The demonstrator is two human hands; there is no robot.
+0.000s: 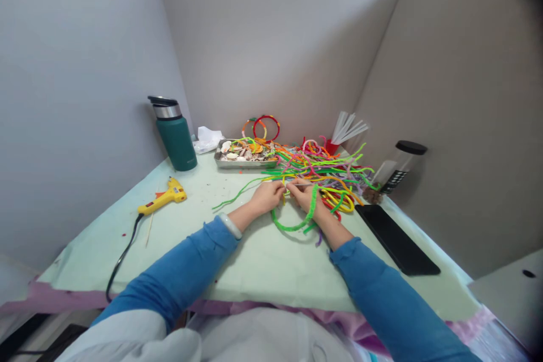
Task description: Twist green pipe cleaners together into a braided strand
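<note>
Near the middle of the table, my left hand (268, 196) and my right hand (302, 195) are close together, fingers pinched. A green fuzzy ring (292, 228) hangs below and between them, its right side passing over my right hand. Something thin and yellow shows at my fingertips, too small to make out fully. A thin pale stick-like piece extends from my right fingers. Just beyond and to the right lies a pile of colourful pipe cleaners (314, 164).
A yellow glue gun (165, 196) with a black cord and a green bottle (177, 138) stand left. Behind are a metal tray (246, 164) of shells and two rings (267, 127). At right are a black phone-like slab (396, 239), clear container (403, 167) and glue sticks (348, 129).
</note>
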